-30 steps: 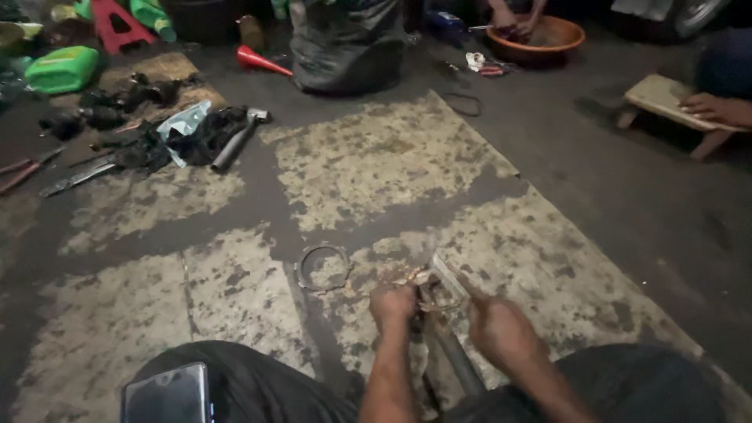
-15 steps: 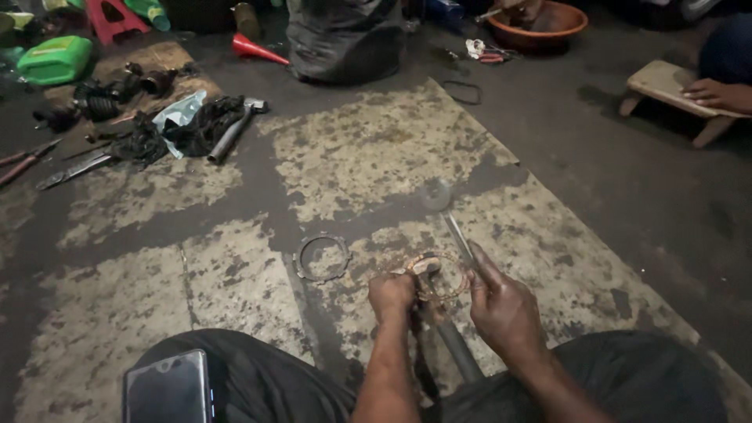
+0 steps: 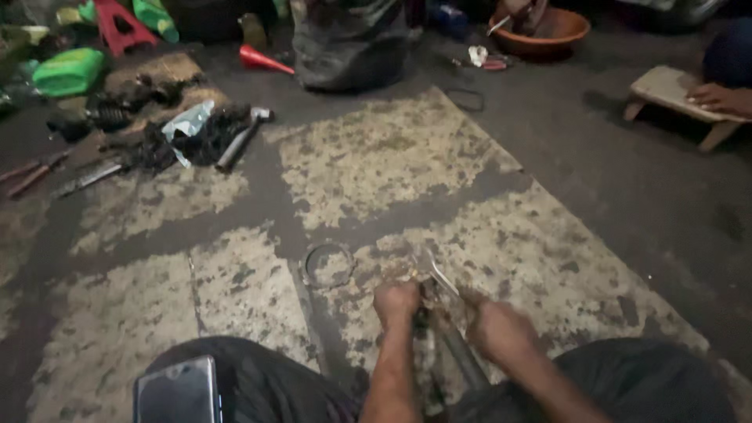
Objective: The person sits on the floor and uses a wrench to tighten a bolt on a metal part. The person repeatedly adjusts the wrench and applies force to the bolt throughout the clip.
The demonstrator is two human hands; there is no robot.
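Gripping a metal shaft — left hand, right hand — long axis floorward, away.

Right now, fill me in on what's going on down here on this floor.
A person sits on the worn, patchy floor, working on a greasy metal part between the knees. The left hand grips its top end, and the right hand holds a thin shiny metal tool against it. A metal ring lies just beside the left hand. A hammer and dark parts lie further off to the left. Another person's hand rests on a low wooden stool.
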